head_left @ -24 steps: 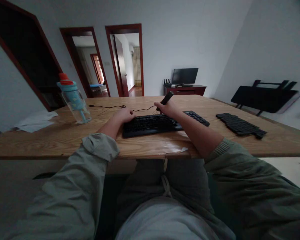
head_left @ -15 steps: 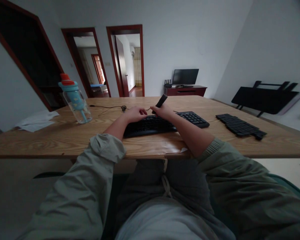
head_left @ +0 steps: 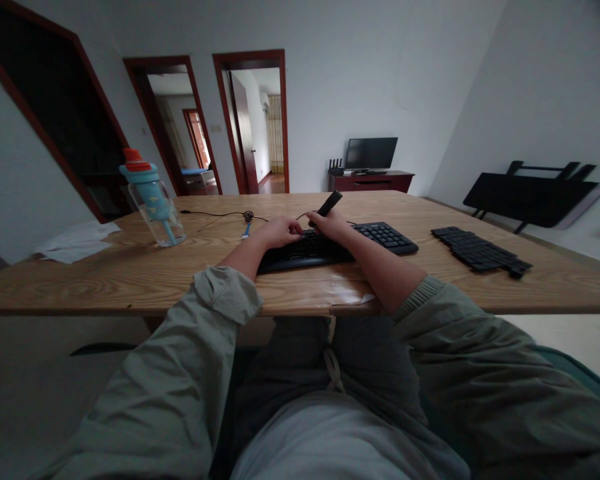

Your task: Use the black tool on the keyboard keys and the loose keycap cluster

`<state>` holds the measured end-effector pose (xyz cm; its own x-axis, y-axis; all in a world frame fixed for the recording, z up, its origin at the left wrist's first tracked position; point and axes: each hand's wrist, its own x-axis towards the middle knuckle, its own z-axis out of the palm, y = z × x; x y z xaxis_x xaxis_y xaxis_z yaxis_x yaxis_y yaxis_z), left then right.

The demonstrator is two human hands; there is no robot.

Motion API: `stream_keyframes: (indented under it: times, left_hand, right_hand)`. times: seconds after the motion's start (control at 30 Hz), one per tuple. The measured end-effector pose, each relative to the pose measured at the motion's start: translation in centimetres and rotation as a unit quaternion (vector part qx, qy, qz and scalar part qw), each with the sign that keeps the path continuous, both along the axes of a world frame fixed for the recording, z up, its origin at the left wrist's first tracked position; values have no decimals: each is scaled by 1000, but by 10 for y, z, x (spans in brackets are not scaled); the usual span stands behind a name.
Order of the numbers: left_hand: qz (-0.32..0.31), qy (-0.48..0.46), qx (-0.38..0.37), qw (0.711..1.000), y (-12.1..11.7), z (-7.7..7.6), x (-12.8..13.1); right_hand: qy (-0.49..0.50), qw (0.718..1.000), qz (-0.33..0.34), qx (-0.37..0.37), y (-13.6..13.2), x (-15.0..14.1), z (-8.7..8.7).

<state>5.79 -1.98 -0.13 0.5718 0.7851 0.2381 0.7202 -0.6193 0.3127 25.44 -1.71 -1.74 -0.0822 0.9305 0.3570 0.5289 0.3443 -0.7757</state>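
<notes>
A black keyboard (head_left: pixel 380 237) lies on the wooden table (head_left: pixel 130 273) in front of me. My right hand (head_left: pixel 333 225) is closed around a black stick-shaped tool (head_left: pixel 329 202) whose free end points up and away, its lower end over the keys. My left hand (head_left: pixel 280 232) rests on the keyboard's left part, fingers curled, right beside the right hand. Whether it pinches anything is too small to tell. A thin black cable (head_left: pixel 215 215) runs from the keyboard toward the left.
A clear water bottle (head_left: pixel 153 200) with a blue and orange lid stands at the left, white paper (head_left: pixel 75 241) beside it. A second dark keyboard part (head_left: pixel 480 251) lies at the right. Behind are doorways, a monitor on a cabinet and a folded black table.
My left hand has slid right along the keyboard until it meets the right hand. The right hand with the tool has shifted slightly left, and a small blue item on the cable now shows.
</notes>
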Motion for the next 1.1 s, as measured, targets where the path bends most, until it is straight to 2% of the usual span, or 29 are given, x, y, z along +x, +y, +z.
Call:
stream_keyframes:
  times: [0.13,0.5,0.67,0.83,1.03,1.1]
  left_hand:
    - [1,7,13,1000,1,-1,3]
    - [-19,0,17,1000,7,-3,0]
    - [-16,-6,10,1000,6,-2,-3]
    - [-20,-14,0,1000,7,-3,-3]
    - [30,-30,23,999,4,-2,-4]
    - [28,-21,18,999,2,-2,-3]
  right_hand:
    - [5,1000,-7,-17,4,1,-3]
    - [-16,1000,-6,13,-2,-3,2]
    - [-56,998,27,32,0,-4,0]
    - [-60,997,29,28,-2,-2,1]
    - [-85,990,96,57,-9,6,5]
    - [-86,989,106,51,-7,7,7]
